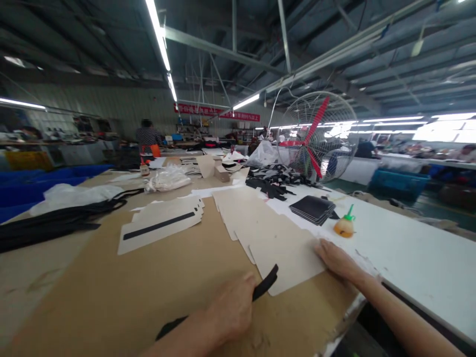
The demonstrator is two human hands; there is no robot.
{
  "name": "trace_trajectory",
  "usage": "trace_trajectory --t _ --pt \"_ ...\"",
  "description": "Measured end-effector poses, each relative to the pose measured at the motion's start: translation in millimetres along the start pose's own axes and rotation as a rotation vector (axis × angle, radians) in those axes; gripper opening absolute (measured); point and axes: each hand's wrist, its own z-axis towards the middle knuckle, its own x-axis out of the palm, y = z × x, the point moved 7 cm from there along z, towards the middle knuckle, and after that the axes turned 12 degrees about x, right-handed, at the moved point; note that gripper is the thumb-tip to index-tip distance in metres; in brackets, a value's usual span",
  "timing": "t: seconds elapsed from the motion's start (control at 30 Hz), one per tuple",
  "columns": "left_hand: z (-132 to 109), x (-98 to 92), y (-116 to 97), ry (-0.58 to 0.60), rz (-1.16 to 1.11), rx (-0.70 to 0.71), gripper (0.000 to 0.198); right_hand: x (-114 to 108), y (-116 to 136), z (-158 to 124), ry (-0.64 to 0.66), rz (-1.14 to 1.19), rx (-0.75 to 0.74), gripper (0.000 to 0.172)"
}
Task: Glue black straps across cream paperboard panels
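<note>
My left hand is closed around a black strip, whose end sticks out beyond the fingers; another dark length shows behind the forearm. To the right, my right hand grips the right edge of the nearest beige sheet, fingers close together. That sheet overlaps more beige sheets fanned out toward the back. On the left lies a second fanned stack of beige pieces, its front one bearing a black strip across it.
A squeeze bottle with a green nozzle stands beside stacked black pieces. Black scraps lie farther back, near a caged fan with red blades. Long black straps and clear plastic bags lie left. A person stands beyond.
</note>
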Motion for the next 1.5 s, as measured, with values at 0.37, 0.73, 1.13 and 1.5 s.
trace_trajectory --t 0.37,0.73,1.13,1.5 --pt "-51 37.3 -29 0.113 0.117 -0.203 0.078 22 -8 -88 -0.144 -0.120 -0.182 0.036" --pt "-265 -11.8 -45 -0.030 0.184 -0.560 0.064 51 132 -237 -0.189 -0.021 -0.542 0.032" --pt "-282 13.6 -55 -0.451 -1.140 -0.314 0.046 -31 280 -329 0.337 0.817 -0.798 0.023" --pt "-248 19.2 -40 -0.474 -1.065 -0.413 0.054 -10 285 -324 0.181 0.738 -0.854 0.044"
